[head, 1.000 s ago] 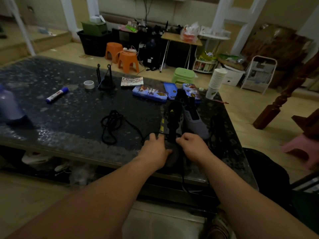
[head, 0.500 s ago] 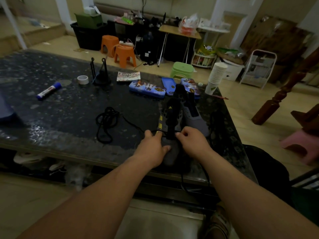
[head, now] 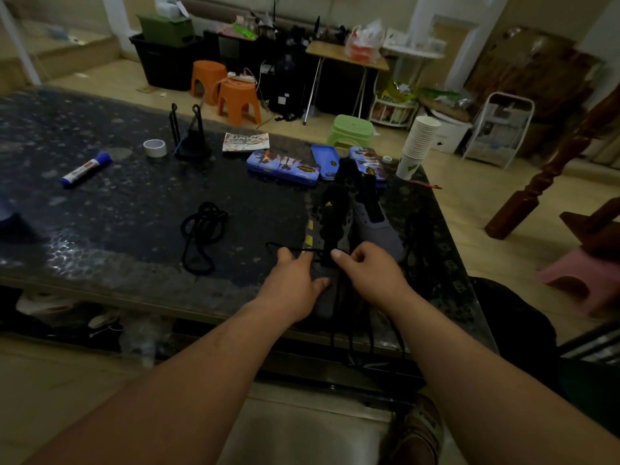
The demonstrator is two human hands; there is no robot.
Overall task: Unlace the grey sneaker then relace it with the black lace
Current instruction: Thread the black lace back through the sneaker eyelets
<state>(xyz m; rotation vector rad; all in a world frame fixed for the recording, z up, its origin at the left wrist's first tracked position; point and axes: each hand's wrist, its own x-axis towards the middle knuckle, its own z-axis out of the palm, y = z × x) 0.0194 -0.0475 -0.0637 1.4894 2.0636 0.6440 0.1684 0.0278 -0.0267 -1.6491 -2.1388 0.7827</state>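
Head view. Grey low-top sneaker with black tongue and small yellow logo [head: 335,229] lies on the dark speckled stone-top desk [head: 100,203], near its front right corner. Its long axis runs near-to-far: toe toward the person, heel and collar toward the far edge.

Left hand [head: 295,283] covers the toe, fingers curled round a thin black lace [head: 292,249] that crosses the lowest eyelets and loops out to the left. Right hand [head: 372,273] is just beside it with the thumb tip at the tongue's lower end and fingers curled under; their grip is hidden. Dark strands hang over the desk front between the wrists.

A second grey shoe [head: 379,226] touches the sneaker's right flank. Coiled black cord [head: 201,229] lies to the left, apart. Blue printed tin cases [head: 281,164] and stacked white paper cups [head: 417,142] stand beyond the heel.
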